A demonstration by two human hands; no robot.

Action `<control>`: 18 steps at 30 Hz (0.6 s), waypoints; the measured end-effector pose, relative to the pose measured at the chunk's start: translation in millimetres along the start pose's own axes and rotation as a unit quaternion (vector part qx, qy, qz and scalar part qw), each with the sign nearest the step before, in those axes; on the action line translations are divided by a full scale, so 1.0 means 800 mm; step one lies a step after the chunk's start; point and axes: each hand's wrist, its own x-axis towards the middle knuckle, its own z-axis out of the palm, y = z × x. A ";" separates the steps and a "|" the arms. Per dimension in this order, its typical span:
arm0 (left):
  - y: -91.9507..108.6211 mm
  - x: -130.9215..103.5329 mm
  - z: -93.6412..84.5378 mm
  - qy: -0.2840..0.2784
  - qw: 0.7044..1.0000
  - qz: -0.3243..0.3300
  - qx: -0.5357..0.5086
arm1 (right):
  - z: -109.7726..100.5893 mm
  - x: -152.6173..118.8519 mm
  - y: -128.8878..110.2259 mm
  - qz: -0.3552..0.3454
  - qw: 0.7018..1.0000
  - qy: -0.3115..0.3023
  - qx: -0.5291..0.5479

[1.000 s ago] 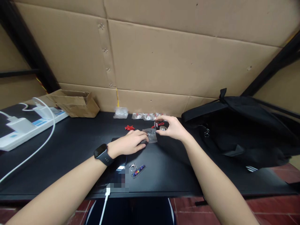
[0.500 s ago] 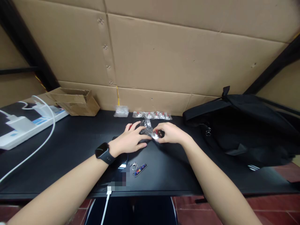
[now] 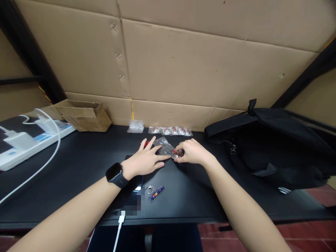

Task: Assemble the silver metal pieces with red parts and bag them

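Note:
My left hand (image 3: 145, 158) lies with its fingers spread on a clear plastic bag (image 3: 166, 144), holding it against the black table. My right hand (image 3: 193, 151) is closed around a shiny round silver piece (image 3: 175, 155) with a red part on it. That piece is at the bag's lower right end; I cannot tell how far it is inside. Something red (image 3: 145, 144) shows behind my left fingers, mostly hidden. Nearer me lies a keychain (image 3: 156, 193) with a colourful oblong tag and a metal ring.
At the back, several similar bagged round pieces (image 3: 167, 131) form a row beside a clear plastic packet (image 3: 135, 126). A cardboard box (image 3: 88, 117) and a power strip (image 3: 39, 143) with white cables stand left. A black bag (image 3: 273, 143) sits right. A phone (image 3: 128, 199) lies near the front edge.
The plastic bag lies flatter and more spread out under my left fingers. My right hand has turned the silver piece slightly and brought it to the bag's end.

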 end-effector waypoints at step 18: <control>-0.003 0.002 -0.006 -0.033 0.999 0.011 -0.032 | 0.009 0.004 -0.006 0.040 0.999 0.037 0.007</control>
